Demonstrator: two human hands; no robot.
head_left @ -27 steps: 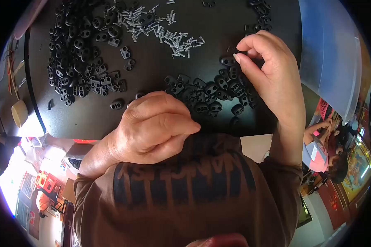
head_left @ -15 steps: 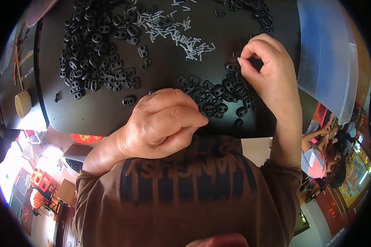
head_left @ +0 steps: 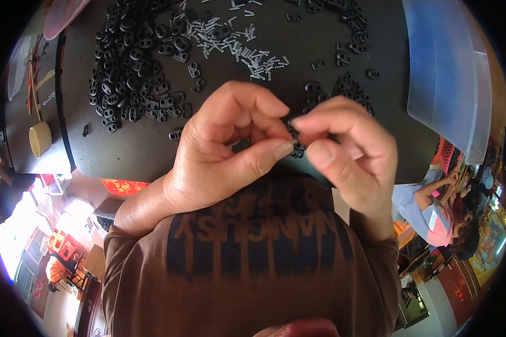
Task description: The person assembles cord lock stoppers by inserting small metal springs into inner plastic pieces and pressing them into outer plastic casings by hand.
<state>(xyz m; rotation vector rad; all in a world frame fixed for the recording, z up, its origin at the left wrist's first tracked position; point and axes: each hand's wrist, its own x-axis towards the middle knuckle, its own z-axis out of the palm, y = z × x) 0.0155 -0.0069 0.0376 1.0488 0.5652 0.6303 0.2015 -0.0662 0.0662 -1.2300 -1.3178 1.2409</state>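
My left hand (head_left: 230, 137) is closed in a pinch, thumb tip against bent fingers. Something tiny shows at its fingertips, too small to make out. Close to its right, my right hand (head_left: 351, 154) has thumb and forefinger apart, slightly blurred, with nothing visible between them. Under and beyond the hands lie black two-holed plastic pieces (head_left: 313, 87), like cord-lock parts, mostly hidden by my fingers. Small silver springs (head_left: 258, 59) are strewn at the table's far middle.
A big heap of black oval two-holed pieces (head_left: 132, 53) covers the far left of the dark table (head_left: 135, 149). More black parts (head_left: 354, 87) lie at the right. A translucent bluish plastic sheet (head_left: 447, 84) borders the right edge. A beige cup (head_left: 40, 140) stands far left.
My right hand has come left and nearer from the far right pieces, its pinch loosened. My left hand has turned up and its fingertips now face the right hand's.
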